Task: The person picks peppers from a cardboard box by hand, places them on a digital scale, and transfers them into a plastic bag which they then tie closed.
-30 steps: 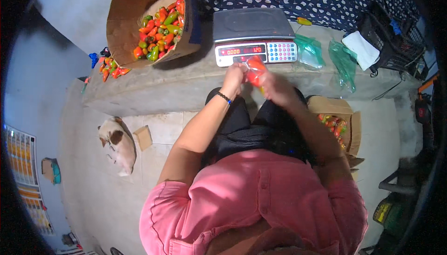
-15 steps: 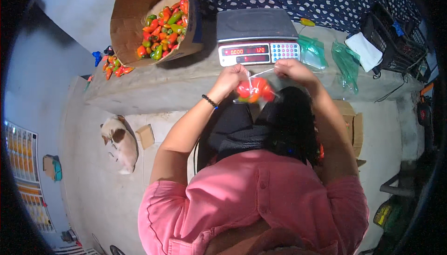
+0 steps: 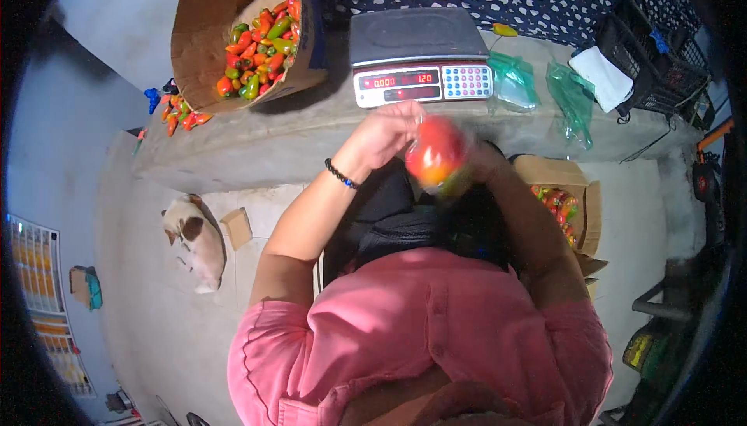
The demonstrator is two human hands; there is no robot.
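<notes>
My left hand (image 3: pixel 389 136), with a dark beaded bracelet at its wrist, pinches the top of a clear plastic bag of red, orange and green peppers (image 3: pixel 438 152). The bag hangs above my lap, just in front of the bench, and is smeared by motion. Close to its right side is my right hand (image 3: pixel 486 163), in shadow and blurred; its fingers are partly hidden, so its grip does not show. Beyond my hands a grey-topped digital scale (image 3: pixel 420 33) stands on the concrete bench (image 3: pixel 327 150) with its display lit and nothing on its plate.
A tilted cardboard box (image 3: pixel 194 56) of peppers stands back left, loose peppers (image 3: pixel 183 119) beside it. Green plastic bags (image 3: pixel 572 103), a white cloth (image 3: pixel 601 80) and a black crate (image 3: pixel 657 76) lie right. Another pepper box (image 3: pixel 593 216) and a white-and-brown animal (image 3: pixel 201 251) are on the floor.
The bag has swung up toward the camera. My right hand has dropped from its spread position, where it pulled the bag's twisted end outward, to beside the bag.
</notes>
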